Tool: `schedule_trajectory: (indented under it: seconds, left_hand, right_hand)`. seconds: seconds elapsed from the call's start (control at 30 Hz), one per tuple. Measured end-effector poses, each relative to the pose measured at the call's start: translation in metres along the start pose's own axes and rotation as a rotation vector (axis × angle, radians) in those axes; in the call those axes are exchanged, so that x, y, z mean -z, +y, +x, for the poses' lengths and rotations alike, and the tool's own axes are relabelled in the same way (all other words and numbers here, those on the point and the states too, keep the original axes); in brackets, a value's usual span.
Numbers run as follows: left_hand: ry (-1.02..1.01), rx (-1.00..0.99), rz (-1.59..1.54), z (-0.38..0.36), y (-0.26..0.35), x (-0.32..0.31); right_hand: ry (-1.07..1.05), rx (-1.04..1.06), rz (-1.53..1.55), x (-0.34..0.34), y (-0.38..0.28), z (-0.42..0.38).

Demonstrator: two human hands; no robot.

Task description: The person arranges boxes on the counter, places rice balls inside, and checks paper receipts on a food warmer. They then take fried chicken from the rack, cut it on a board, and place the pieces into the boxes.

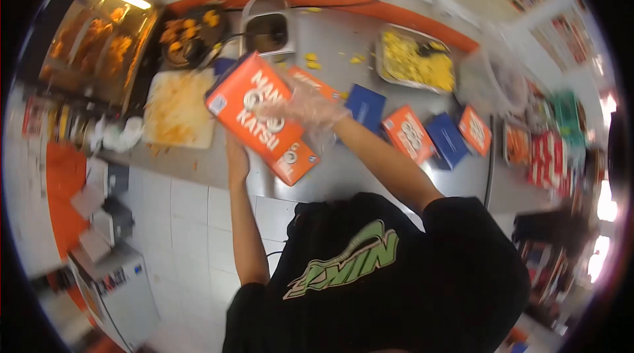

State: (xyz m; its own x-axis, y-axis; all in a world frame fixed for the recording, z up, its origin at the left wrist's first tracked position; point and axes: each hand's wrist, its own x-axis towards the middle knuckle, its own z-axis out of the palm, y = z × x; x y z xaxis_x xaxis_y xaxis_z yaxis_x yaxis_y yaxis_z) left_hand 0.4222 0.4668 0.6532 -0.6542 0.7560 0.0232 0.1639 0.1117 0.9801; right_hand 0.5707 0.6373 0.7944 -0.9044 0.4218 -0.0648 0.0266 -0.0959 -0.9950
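An orange printed cardboard takeaway box (239, 92) is tilted up over the front of the steel counter. My left hand (237, 159) supports it from below at its left side, with the fingers hidden behind the cardboard. My right hand (312, 108), in a clear plastic glove, grips the box at its right side with the fingers across the printed face; it is slightly blurred. Another orange box (310, 79) lies partly behind the right hand. To the right, a blue box (366, 107) rests on the counter.
Several orange and blue boxes (408, 134) lie at the right. Behind them stands a foil tray of yellow food (406, 56). A stained cutting board (178, 108), a steel container (290, 23) and a pan of fried pieces (188, 36) sit left, beside a lit display case (99, 42).
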Motion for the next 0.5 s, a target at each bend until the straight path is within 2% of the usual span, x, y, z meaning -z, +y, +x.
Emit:
schedule_trajectory:
  seconds: [0.03, 0.07, 0.13, 0.17, 0.2, 0.23, 0.27, 0.3, 0.33, 0.4, 0.47, 0.5]
  left_hand:
    - [-0.069, 0.123, -0.048, -0.012, 0.000, 0.001]
    - [-0.130, 0.124, -0.047, -0.024, -0.010, -0.001]
    - [-0.214, -0.210, 0.754, -0.041, -0.033, -0.010]
    - [-0.257, -0.238, 0.741, -0.052, -0.032, -0.018]
    - [-0.165, -0.152, 0.767, -0.068, -0.028, -0.029]
    - [-0.072, -0.061, 0.795, -0.080, -0.022, -0.042]
    - [-0.110, -0.074, 0.788, -0.088, -0.018, -0.054]
    - [-0.012, -0.020, 0.980, -0.097, -0.013, -0.065]
    - [0.101, 0.028, 1.171, -0.101, -0.007, -0.075]
    - [0.143, -0.073, 1.092, -0.099, 0.020, -0.102]
    - [-0.324, -0.251, 0.400, -0.096, 0.051, -0.140]
    - [-0.490, -0.185, 0.230, -0.100, 0.058, -0.167]
  right_hand:
    - [0.047, 0.010, -0.188, 0.006, 0.009, -0.018]
    - [0.083, -0.106, -0.099, 0.014, 0.019, -0.043]
    - [0.178, -0.239, 0.024, 0.038, 0.048, -0.105]
    - [0.239, -0.261, 0.050, 0.055, 0.066, -0.140]
    - [0.302, -0.335, 0.062, 0.074, 0.083, -0.176]
    - [0.537, -0.434, -0.198, 0.087, 0.083, -0.219]
    - [0.621, -0.402, 0.182, 0.097, 0.085, -0.258]
    - [0.697, -0.401, 0.327, 0.111, 0.098, -0.296]
    - [0.735, -0.457, 0.275, 0.115, 0.064, -0.317]
    - [0.838, -0.371, 0.283, 0.118, 0.067, -0.346]
    - [0.667, -0.424, 0.134, 0.125, 0.079, -0.348]
    - [0.560, -0.523, 0.025, 0.121, 0.067, -0.333]
